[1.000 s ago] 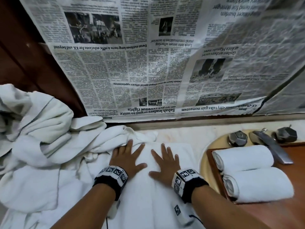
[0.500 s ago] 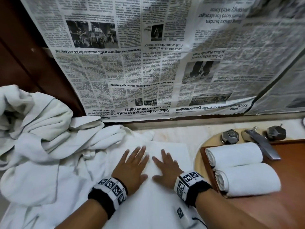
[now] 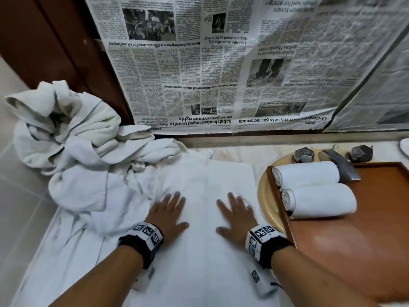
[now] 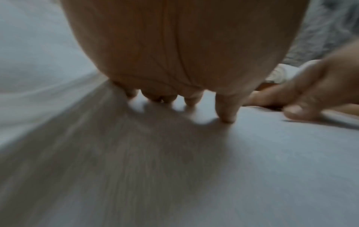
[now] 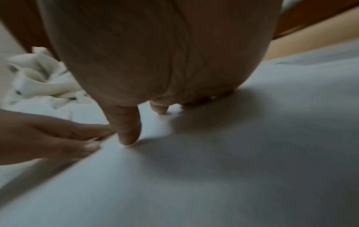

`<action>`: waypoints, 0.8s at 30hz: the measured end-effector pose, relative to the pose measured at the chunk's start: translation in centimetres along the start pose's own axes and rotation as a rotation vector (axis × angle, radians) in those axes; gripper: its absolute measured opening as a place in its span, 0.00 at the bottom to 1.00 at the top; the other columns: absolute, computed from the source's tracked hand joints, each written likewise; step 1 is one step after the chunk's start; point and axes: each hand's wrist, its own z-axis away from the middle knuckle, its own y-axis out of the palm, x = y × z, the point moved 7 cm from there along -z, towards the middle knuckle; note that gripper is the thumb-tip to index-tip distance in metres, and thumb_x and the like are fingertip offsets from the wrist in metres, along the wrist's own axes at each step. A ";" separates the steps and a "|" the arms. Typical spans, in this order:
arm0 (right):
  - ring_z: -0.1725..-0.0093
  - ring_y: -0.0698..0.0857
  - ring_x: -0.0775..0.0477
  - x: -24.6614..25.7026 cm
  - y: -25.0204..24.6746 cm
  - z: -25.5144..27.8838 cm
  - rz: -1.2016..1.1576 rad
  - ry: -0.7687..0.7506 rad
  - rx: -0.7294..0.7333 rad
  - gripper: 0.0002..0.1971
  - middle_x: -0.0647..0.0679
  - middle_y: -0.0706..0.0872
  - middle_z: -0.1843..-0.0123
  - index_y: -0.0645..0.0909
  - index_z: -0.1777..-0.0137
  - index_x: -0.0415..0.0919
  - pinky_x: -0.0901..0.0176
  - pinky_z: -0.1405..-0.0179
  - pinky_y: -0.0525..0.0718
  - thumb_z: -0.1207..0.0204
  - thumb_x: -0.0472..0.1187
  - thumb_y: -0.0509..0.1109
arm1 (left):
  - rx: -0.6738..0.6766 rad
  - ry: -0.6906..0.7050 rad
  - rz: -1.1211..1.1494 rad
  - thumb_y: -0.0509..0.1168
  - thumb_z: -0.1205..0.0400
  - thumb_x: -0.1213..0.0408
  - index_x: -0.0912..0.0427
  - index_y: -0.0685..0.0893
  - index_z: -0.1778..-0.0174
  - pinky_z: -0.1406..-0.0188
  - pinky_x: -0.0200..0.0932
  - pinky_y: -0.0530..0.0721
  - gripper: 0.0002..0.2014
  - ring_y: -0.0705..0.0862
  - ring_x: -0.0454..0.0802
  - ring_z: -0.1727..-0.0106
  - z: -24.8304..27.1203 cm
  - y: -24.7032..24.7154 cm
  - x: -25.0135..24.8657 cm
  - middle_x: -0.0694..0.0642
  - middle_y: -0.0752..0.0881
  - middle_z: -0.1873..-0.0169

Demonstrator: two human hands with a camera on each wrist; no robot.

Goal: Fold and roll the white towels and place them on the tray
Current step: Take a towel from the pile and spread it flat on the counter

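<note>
Both the left hand [image 3: 168,216] and right hand [image 3: 236,218] lie flat, fingers spread, palms pressing the white towel [image 3: 205,180] and gripping nothing. It lies smooth and rectangular on the counter, between a rumpled towel heap [image 3: 73,138] and the wooden tray [image 3: 354,229] bearing two rolled towels [image 3: 318,189].

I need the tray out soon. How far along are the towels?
Done: two rolled towels, one behind the other, lie on the wooden tray. In hand: left hand and right hand press flat on a spread towel, not yet rolled. Left: a crumpled towel pile beside it.
</note>
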 end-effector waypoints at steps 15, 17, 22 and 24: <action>0.15 0.29 0.37 1.6 3.9 7.9 0.088 0.115 -0.111 0.39 0.40 0.25 0.15 0.34 0.13 0.51 0.39 0.17 0.35 0.14 0.56 0.53 | -0.032 -0.006 0.097 0.29 0.41 0.16 0.45 0.27 0.18 0.18 0.59 0.37 0.58 0.27 0.53 0.17 8.0 6.8 -3.9 0.53 0.20 0.23; 0.15 0.30 0.38 3.5 4.7 8.8 0.054 0.027 -0.085 0.40 0.41 0.25 0.15 0.35 0.13 0.51 0.39 0.17 0.37 0.15 0.57 0.55 | -0.002 0.040 0.119 0.31 0.40 0.15 0.44 0.30 0.16 0.18 0.59 0.37 0.58 0.28 0.55 0.16 9.2 7.7 -5.8 0.53 0.20 0.23; 0.15 0.28 0.42 1.6 8.4 11.5 0.062 -0.040 0.046 0.44 0.49 0.23 0.16 0.31 0.15 0.59 0.37 0.18 0.36 0.19 0.67 0.56 | -0.013 -0.075 0.235 0.35 0.36 0.15 0.35 0.27 0.20 0.18 0.59 0.36 0.52 0.27 0.52 0.17 13.0 10.6 -5.0 0.47 0.20 0.21; 0.15 0.28 0.42 -0.8 8.0 12.3 0.022 0.035 -0.004 0.40 0.49 0.22 0.16 0.30 0.15 0.58 0.37 0.17 0.35 0.16 0.66 0.51 | -0.027 -0.268 0.326 0.42 0.26 0.21 0.36 0.27 0.19 0.18 0.61 0.37 0.47 0.27 0.53 0.16 15.2 11.7 -2.9 0.47 0.20 0.21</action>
